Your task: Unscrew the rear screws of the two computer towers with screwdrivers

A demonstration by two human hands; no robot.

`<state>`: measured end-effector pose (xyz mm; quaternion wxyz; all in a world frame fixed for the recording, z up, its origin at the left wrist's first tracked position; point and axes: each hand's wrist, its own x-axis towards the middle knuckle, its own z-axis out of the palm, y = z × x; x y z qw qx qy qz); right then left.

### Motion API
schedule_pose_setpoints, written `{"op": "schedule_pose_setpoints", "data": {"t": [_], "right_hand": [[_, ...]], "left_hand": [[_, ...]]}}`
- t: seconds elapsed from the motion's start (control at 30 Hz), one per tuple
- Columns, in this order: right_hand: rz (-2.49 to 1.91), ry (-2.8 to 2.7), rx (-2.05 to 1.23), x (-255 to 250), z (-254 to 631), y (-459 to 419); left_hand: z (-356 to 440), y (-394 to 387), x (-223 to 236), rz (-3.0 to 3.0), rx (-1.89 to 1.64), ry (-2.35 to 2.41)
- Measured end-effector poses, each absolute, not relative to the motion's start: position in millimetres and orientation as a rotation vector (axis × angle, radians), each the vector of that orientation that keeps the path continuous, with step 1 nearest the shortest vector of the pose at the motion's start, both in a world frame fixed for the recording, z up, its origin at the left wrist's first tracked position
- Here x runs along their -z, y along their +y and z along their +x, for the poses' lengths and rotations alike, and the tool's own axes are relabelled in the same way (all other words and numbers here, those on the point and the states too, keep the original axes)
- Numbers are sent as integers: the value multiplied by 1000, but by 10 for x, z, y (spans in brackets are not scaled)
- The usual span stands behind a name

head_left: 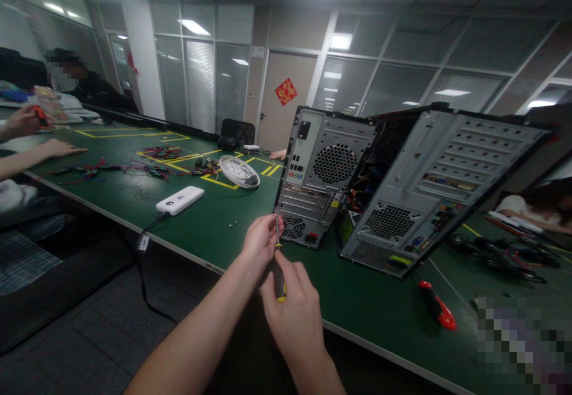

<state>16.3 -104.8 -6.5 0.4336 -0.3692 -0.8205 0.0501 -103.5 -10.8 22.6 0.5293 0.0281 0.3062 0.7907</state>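
So, screwdriver (279,279) in right hand (298,299)

Single head-worn view, close, forward and down across the green table (223,204)

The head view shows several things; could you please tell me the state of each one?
Yellow-and-black screwdriver: held by its handle.
Right hand: closed around that handle.
Left hand: curled by the shaft; grip unclear.
Left computer tower: standing, rear panel in view.
Right computer tower: standing, rear panel in view.
Power bank: lying flat, cable attached.
Red-handled tool: lying on the green table.
Door: shut.
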Motion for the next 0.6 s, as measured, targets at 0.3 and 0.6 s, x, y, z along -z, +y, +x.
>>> {"op": "schedule_pose_setpoints", "data": {"t": [0.3,0.6], "right_hand": [[-898,-1997,-108,65,188,-1050],[-911,-1975,-131,44,181,-1056]], "left_hand": [[-1039,-117,-232,83,-1889,747],[-1027,-108,-241,90,-1890,753]]}}
